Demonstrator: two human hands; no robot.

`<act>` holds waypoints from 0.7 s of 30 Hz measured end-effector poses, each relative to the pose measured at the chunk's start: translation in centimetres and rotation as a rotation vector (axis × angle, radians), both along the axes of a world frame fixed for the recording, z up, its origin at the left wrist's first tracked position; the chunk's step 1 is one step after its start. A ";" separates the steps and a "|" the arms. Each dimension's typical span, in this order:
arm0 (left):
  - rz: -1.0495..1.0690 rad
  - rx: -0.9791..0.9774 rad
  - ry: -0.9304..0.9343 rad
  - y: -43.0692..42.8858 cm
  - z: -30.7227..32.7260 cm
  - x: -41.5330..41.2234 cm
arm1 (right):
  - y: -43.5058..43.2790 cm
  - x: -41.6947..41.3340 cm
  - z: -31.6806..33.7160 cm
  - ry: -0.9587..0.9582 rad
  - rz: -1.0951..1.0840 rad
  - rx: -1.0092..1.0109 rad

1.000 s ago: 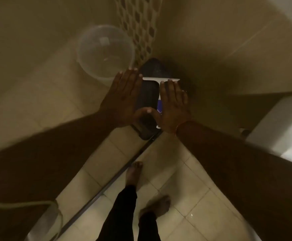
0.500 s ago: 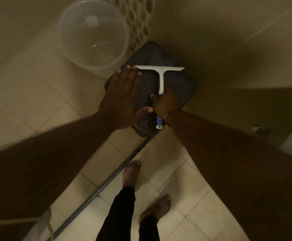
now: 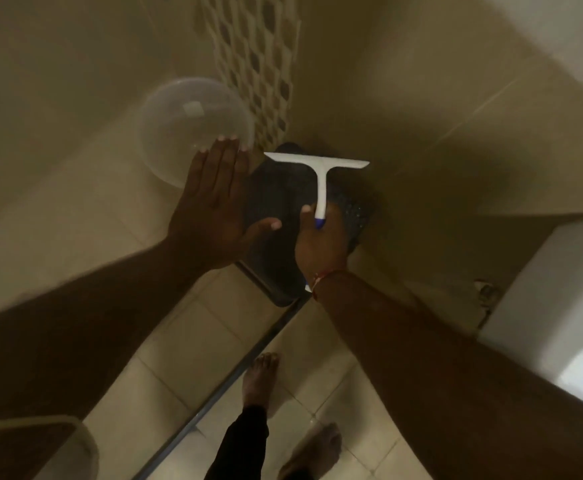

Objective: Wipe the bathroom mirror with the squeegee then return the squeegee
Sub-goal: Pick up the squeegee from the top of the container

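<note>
We hold the squeegee over the floor's corner.

Our right hand [image 3: 321, 244] has its grip wrapped round the blue end of the squeegee [image 3: 321, 174] handle. The white blade lies crosswise at the far end, seen over a dark, dotted object [image 3: 279, 202] in the corner of the tiled floor [image 3: 179, 358]; we cannot tell whether it touches. Our left hand [image 3: 210, 209] is just beside it, its grip wide and holding nothing — fingers straight and together, thumb out. Its fingertips overlap the clear bucket [image 3: 179, 112] that stands by the wall. Our bare feet [image 3: 260, 375] stand on the tiles below.
</note>
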State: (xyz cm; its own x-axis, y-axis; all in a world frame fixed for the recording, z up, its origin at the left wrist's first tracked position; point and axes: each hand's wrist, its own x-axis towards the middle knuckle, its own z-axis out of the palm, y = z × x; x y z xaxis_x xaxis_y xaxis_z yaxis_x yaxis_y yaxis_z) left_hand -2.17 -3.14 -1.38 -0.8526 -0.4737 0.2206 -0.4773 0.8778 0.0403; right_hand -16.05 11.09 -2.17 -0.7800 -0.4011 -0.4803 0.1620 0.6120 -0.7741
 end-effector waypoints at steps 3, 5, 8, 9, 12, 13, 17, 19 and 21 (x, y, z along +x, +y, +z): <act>-0.010 -0.013 0.043 -0.6 5.1 -1.4 | -0.1 -0.2 5.6 0.127 0.035 -0.091; -0.038 -0.050 0.078 -0.9 9.4 -2.7 | -0.1 -0.8 10.1 0.240 0.042 -0.160; -0.061 -0.117 0.118 -1.6 16.2 -4.5 | -0.5 -2.3 16.8 0.297 0.070 -0.258; -0.058 -0.134 0.134 -1.8 18.7 -5.0 | -0.6 -2.8 19.3 0.319 0.086 -0.293; -0.028 -0.193 0.172 -1.6 26.7 -5.4 | -0.2 -3.6 26.9 0.376 0.105 -0.433; -0.019 -0.212 0.183 -1.4 29.0 -5.3 | -0.1 -3.7 29.1 0.398 0.105 -0.469; -0.046 -0.299 0.305 0.3 40.6 -4.9 | 1.1 -3.7 39.5 0.550 0.107 -0.608; -0.046 -0.344 0.353 1.7 46.3 -4.7 | 2.0 -3.5 44.7 0.615 0.108 -0.675; -0.033 -0.416 0.396 3.5 52.2 -4.6 | 3.4 -3.2 50.1 0.679 0.107 -0.738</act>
